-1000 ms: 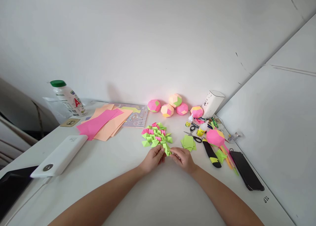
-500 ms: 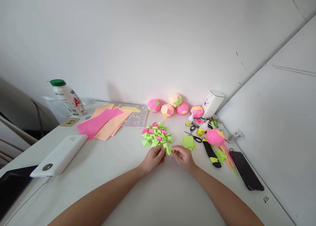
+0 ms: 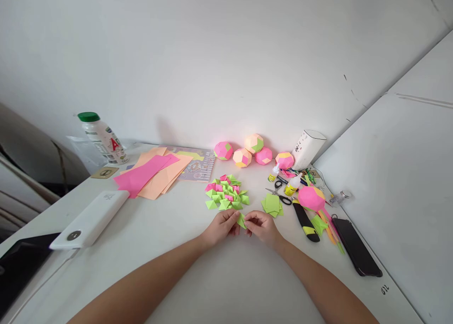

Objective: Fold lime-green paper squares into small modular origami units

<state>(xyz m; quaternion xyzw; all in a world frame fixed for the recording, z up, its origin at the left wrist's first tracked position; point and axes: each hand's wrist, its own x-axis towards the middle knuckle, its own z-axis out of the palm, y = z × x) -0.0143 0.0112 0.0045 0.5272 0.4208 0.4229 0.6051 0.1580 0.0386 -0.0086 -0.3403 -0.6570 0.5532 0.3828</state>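
Between my two hands is a small piece of green paper, folded to a point. My left hand pinches its left side. From the right, the fingers of my right hand close on its other edge. Just beyond my left hand lies a heap of folded green and pink paper pieces. A small stack of flat green paper squares rests beyond my right hand. Scissors lie beside that stack, close to a black and yellow utility knife.
Faceted paper balls line the wall. Two glue bottles stand near another paper ball and a black phone at right. Pink and orange sheets, a white power bank and a plastic bottle are at left.
The green paper has turned between my fingers and now shows a narrower, pointed shape. My hands stay close together, and the whole view has shifted slightly.
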